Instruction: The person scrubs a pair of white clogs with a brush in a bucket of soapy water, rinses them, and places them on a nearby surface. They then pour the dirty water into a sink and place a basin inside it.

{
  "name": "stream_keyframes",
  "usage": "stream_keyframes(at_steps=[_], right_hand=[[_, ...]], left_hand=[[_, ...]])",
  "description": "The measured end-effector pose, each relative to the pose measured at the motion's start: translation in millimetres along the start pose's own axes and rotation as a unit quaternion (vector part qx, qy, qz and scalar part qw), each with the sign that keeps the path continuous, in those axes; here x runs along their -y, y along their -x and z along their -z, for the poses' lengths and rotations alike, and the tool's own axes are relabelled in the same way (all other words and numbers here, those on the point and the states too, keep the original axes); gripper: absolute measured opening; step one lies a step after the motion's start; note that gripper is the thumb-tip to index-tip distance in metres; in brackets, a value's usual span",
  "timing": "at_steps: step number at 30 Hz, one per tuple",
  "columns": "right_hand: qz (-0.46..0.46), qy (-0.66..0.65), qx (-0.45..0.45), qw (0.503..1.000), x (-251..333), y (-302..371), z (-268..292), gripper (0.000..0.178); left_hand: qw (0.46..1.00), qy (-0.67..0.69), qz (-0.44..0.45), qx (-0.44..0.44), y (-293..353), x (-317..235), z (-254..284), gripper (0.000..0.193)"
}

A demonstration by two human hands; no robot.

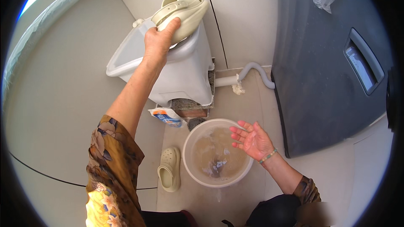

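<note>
A cream clog with a heel strap (185, 21) is gripped by my left hand (159, 40), raised over the edge of the white plastic sink (181, 75). My thumb presses on its side; my other fingers are hidden behind it. My right hand (254, 142) holds nothing, palm up and fingers spread, above the right rim of a round white basin (188, 172). Cloudy brownish water (219, 151) fills much of that basin. On the floor to its left rests a matching clog (169, 169), its holed toe pointing away from me.
An orange, white and blue packet (167, 117) lies by the sink's foot, with a dark scrubber-like lump (195, 123) near it. A grey hose (256, 68) joins a white pipe (226, 81) at the wall. A large dark grey appliance (324, 71) stands on the right.
</note>
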State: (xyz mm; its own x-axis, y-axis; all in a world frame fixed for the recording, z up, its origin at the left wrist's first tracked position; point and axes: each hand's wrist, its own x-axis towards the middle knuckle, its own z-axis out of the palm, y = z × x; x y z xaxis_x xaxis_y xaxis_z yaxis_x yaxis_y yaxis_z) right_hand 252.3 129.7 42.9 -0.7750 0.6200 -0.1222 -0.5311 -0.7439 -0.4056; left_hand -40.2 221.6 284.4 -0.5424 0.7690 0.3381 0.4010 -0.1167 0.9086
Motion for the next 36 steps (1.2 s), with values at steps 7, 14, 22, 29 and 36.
stream_keyframes(at_steps=[7, 14, 22, 29, 36], right_hand=[[-0.034, -0.013, -0.027, 0.999, -4, 0, 9, 0.047], [-0.037, -0.028, -0.042, 0.998, -7, -3, 20, 0.044], [-0.036, -0.052, -0.061, 0.996, -5, -5, 7, 0.040], [0.003, -0.060, -0.097, 0.994, -1, 1, 19, 0.040], [0.008, -0.064, -0.096, 0.993, -1, 3, 24, 0.045]], left_hand=[[0.983, 0.160, -0.042, -0.078, -45, -18, -2, 0.075], [0.991, 0.030, -0.063, -0.115, -59, -39, -18, 0.073], [0.971, -0.087, 0.010, -0.222, -79, -49, -59, 0.073], [0.956, -0.085, 0.108, -0.259, -91, -27, -117, 0.083], [0.943, -0.116, 0.173, -0.260, -103, -29, -148, 0.093]])
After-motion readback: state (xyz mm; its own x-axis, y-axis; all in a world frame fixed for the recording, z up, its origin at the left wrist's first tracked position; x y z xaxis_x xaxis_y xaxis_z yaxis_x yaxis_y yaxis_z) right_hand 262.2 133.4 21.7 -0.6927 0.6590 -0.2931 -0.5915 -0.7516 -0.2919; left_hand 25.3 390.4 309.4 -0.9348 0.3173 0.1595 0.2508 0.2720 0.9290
